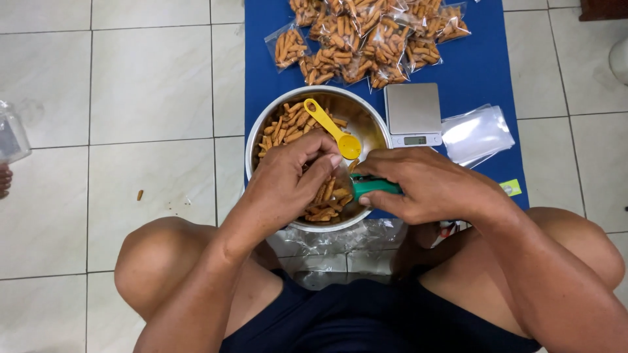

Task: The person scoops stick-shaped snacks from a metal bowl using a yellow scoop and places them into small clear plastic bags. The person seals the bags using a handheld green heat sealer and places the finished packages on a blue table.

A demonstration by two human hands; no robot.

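Silver pocket scale [413, 114], stack of empty clear bags [477, 134], filled snack bags [366, 39], blue mat [484, 65]

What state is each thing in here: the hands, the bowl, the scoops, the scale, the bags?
Left hand: gripping a clear bag over the bowl.
Right hand: closed on green scoop.
Clear bag: open, partly filled with snack sticks.
Steel bowl: holding some sticks.
Yellow spoon: lying in the bowl.
Scale: bare, display lit.
Filled bags: piled on blue mat.
Empty bags: stacked flat.

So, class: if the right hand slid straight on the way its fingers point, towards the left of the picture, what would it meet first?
Most likely the left hand, which holds a clear bag of snack sticks over the steel bowl. The right hand, gripping a green tool, is already almost against it; depth is unclear.
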